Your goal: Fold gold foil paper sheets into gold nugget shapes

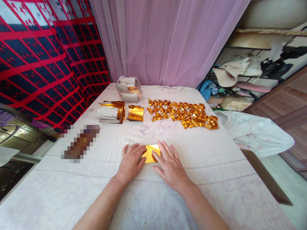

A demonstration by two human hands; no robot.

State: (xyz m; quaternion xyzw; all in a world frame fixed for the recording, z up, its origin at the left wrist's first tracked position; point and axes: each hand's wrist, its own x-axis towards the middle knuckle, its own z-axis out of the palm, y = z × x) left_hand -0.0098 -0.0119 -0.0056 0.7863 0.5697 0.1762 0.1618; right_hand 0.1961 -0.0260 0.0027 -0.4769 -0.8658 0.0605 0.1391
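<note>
Gold foil sheet (150, 153): lies flat on the near middle of the white floral tablecloth (216, 153), pinned between both hands. Left hand (130, 163): palm down, fingers spread flat, fingertips pressing the sheet's left edge; grips nothing. Right hand (170, 164): palm down, fingers extended and flat, touching the sheet's right edge; grips nothing. Folded gold foil pieces (184, 115): many, spread in loose rows at far right of the hands. Curled gold foil stack (135, 113): far centre, just beside a stack of white-backed foil sheets (110, 112) on its left. Clear plastic bag (128, 89): farther back, near the lilac curtain (168, 41).
</note>
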